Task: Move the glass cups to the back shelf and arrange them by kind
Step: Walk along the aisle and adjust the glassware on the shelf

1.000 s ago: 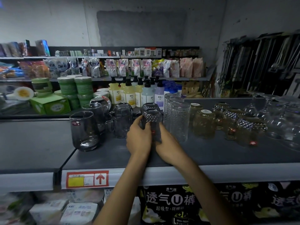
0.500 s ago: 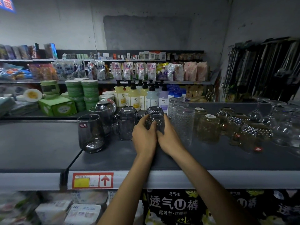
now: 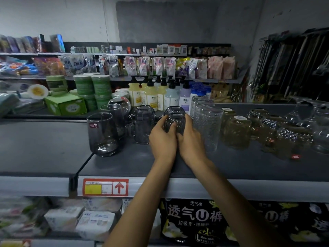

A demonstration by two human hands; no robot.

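Head view: starting at the left, we see a smoky grey tumbler standing upright on the shelf near its divider, with more of its kind lined up behind it. Next come grey mugs turned mouth down.

Just beside them, both hands meet round one dark patterned cup, which is upside down in front of another of the same pattern. The left hand has its fingers curled on the cup's left wall, and the right hand wraps its fingers round the right wall, so the glass is clamped from both sides. The hands hide its base, so we cannot tell whether it rests on the shelf or is just lifted. We judge the double hold steadies a slippery cup while it is lined up with its twin in a tight gap.

Just beside the right hand stand tall clear dimpled glasses, then amber cups, cut-glass cups and stemmed glasses. Each kind runs front to back, which we take as the sorting.
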